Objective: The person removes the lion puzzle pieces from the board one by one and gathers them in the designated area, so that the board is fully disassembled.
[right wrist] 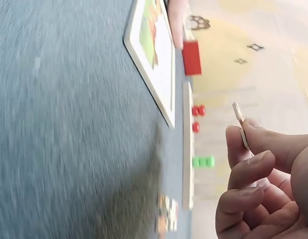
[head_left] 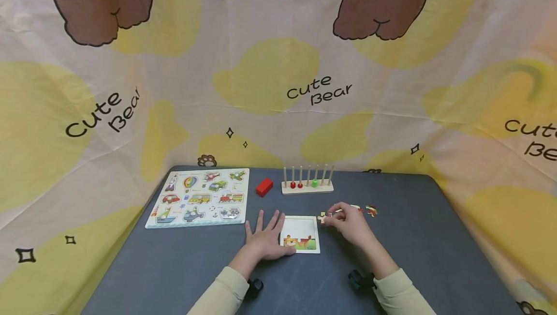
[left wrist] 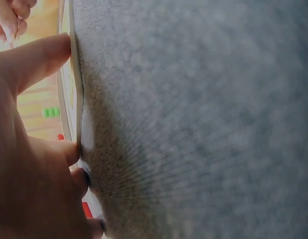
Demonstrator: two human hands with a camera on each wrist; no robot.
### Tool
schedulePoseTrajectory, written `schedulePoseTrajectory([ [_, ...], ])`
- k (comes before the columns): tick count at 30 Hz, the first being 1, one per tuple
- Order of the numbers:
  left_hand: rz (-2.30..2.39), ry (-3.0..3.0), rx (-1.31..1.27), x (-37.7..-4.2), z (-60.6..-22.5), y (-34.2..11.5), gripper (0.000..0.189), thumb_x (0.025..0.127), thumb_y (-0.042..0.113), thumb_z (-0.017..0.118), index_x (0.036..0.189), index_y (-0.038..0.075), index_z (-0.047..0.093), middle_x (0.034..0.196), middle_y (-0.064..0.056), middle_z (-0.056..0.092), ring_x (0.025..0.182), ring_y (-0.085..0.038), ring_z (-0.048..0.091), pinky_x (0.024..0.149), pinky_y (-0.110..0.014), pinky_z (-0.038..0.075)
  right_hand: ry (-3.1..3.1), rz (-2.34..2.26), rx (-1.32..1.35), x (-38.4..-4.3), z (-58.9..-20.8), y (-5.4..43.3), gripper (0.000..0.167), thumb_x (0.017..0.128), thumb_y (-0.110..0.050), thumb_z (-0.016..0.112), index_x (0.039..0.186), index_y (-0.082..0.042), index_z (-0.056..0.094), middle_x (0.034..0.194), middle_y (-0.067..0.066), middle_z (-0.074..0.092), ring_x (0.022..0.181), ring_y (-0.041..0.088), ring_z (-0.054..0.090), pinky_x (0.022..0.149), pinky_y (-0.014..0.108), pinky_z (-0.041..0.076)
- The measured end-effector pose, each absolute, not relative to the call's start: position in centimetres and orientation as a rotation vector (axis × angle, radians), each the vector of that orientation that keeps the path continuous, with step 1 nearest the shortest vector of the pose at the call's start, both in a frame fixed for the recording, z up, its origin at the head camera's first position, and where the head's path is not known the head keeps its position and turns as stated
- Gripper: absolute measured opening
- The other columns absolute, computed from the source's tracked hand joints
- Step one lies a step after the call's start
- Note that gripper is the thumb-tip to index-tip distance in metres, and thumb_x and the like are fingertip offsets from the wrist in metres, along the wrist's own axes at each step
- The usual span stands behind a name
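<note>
A small white puzzle tray (head_left: 306,226) lies on the table with joined picture pieces (head_left: 306,244) along its near side. My left hand (head_left: 263,244) rests at the tray's left side with fingers spread, the thumb at its near edge. In the left wrist view, the thumb and fingertips touch the tray's rim (left wrist: 78,94). To the right of the tray, my right hand (head_left: 349,225) pinches a thin jigsaw piece (right wrist: 238,112) between thumb and index finger, above the table. Loose jigsaw pieces (head_left: 371,211) lie beside and partly behind that hand.
A large vehicle picture board (head_left: 202,199) lies at the back left. Between it and a pegged bead stand (head_left: 307,188) with red and green beads sits a red block (head_left: 264,187). A printed cloth (head_left: 270,126) hangs behind the dark table (head_left: 196,262).
</note>
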State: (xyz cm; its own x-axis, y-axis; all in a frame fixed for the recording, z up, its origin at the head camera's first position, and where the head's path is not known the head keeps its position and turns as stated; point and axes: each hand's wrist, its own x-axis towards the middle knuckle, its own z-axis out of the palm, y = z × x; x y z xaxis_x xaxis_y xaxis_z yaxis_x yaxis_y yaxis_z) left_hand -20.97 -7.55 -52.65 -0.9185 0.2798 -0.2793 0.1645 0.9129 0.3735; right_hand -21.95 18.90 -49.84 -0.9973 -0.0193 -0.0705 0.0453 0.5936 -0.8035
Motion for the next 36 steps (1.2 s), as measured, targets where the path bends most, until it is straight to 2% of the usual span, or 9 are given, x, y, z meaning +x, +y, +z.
schedulePoseTrajectory([
  [9,0.497,2.739,0.338,-20.8,-52.3,-7.7,0.104,0.080,0.073,0.066,0.162,0.026,0.023,0.170,0.004,0.017,0.156,-0.041,-0.004,0.115,-0.075,-0.003,2.794,-1.411,0.046,-21.6,-49.3,22.5,0.028,0.092,-0.022,0.076,0.115,-0.009,0.069,0.086,0.011,0.076,0.065,0.019,0.057,0.054,0.028,0.043],
  [15,0.522,2.765,0.334,-20.9,-52.5,-7.6,0.104,0.078,0.072,0.069,0.161,0.025,0.029,0.169,0.002,0.022,0.156,-0.043,0.001,0.114,-0.077,0.000,2.806,-1.412,0.027,-21.4,-48.8,24.3,0.032,0.093,-0.028,0.074,0.117,-0.008,0.068,0.092,0.010,0.078,0.080,0.029,0.068,0.062,0.031,0.049],
  [20,0.566,2.772,0.314,-20.9,-52.4,-7.6,0.101,0.076,0.070,0.074,0.158,0.027,0.036,0.168,0.001,0.026,0.155,-0.044,0.003,0.113,-0.077,0.001,2.826,-1.394,0.036,-21.3,-49.0,25.8,0.032,0.095,-0.029,0.072,0.119,-0.008,0.068,0.097,0.010,0.078,0.088,0.029,0.070,0.067,0.031,0.050],
  [31,0.589,2.780,0.285,-20.9,-52.5,-7.4,0.101,0.074,0.068,0.077,0.157,0.026,0.039,0.167,0.000,0.029,0.155,-0.045,0.005,0.112,-0.079,0.003,2.868,-1.336,0.088,-21.1,-49.8,29.1,0.036,0.096,-0.035,0.070,0.121,-0.009,0.067,0.090,0.014,0.075,0.072,0.022,0.058,0.057,0.031,0.045],
  [36,0.580,2.780,0.277,-21.0,-52.5,-7.4,0.102,0.074,0.069,0.076,0.158,0.026,0.038,0.167,0.000,0.028,0.155,-0.044,0.005,0.112,-0.079,0.003,2.891,-1.301,0.097,-21.2,-49.9,30.4,0.037,0.096,-0.035,0.071,0.121,-0.008,0.067,0.077,0.014,0.070,0.066,0.020,0.056,0.054,0.030,0.043],
])
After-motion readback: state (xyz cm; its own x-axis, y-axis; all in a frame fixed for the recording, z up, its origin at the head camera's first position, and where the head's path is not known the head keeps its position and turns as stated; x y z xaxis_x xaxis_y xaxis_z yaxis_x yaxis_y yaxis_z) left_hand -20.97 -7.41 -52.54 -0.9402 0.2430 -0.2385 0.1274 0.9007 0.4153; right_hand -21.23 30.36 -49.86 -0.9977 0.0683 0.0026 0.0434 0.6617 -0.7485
